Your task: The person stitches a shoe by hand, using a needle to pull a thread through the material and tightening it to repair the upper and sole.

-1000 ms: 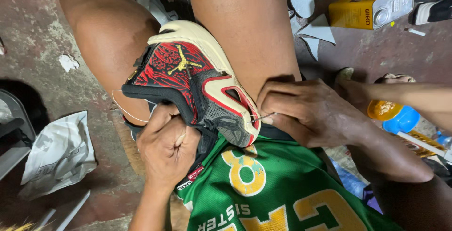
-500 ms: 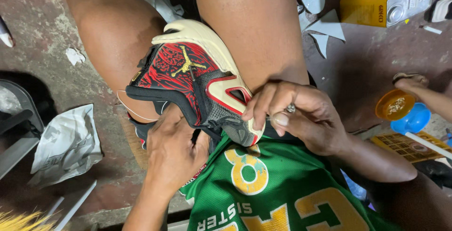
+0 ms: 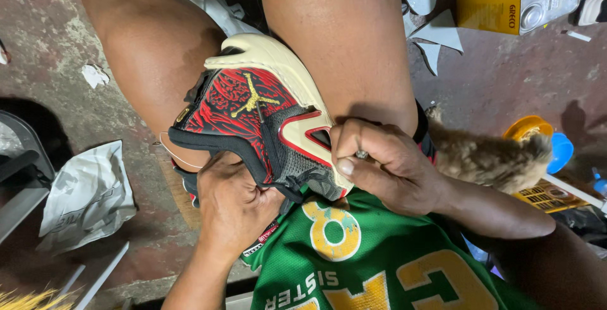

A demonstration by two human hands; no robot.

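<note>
A red, black and cream high-top sneaker is clamped between my two bare knees, sole edge facing right. My left hand reaches in under its black collar and grips the shoe from below. My right hand presses against the cream sole edge, fingers pinched on a small metal needle by the thumb. A thin thread loops out at the shoe's left side. My green jersey fills the bottom of the view.
A crumpled white plastic bag lies on the concrete floor at left. A yellow tin can stands at upper right, with grey scraps near it. An orange and blue lid and a furry brown animal sit at right.
My right hand has slid up along the sole edge and closed into a pinch. The other person's arm at right is gone, and a furry animal is there now.
</note>
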